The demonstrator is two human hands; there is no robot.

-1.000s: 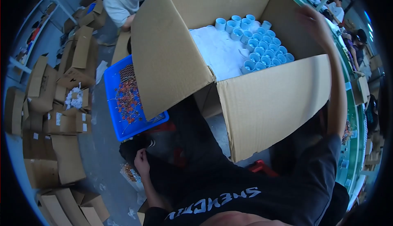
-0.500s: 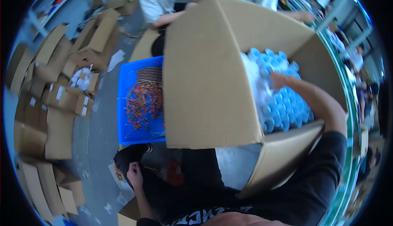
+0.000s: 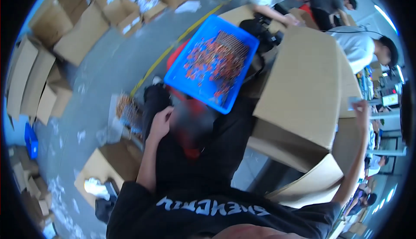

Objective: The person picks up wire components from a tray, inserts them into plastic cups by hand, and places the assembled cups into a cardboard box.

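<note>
My right hand [image 3: 361, 108] is raised at the far right, above the big cardboard carton [image 3: 299, 83]. Its fingers are closed on a small pale blue plastic cup [image 3: 352, 103], partly blurred. From here the carton's wall hides its contents. Over my lap, my left hand [image 3: 160, 123] has its fingers curled together; whatever they may hold is too small to make out. Ahead of that hand a blue plastic tray [image 3: 180, 76] lies tilted across the view. It holds many thin brown sticks with orange-red bits [image 3: 212, 59], some in neat rows.
A carton flap [image 3: 307, 185] juts toward me at right. An open box [image 3: 104, 169] with white and dark cloth stands at lower left, near a bundle of sticks [image 3: 128, 111]. Several cartons [image 3: 82, 33] line the left. Co-workers [image 3: 357, 44] lean in at upper right.
My view has swung, so the tray now sits nearer the middle. My right hand has come up out of the carton with a pale blue cup. My left hand stays over my lap.
</note>
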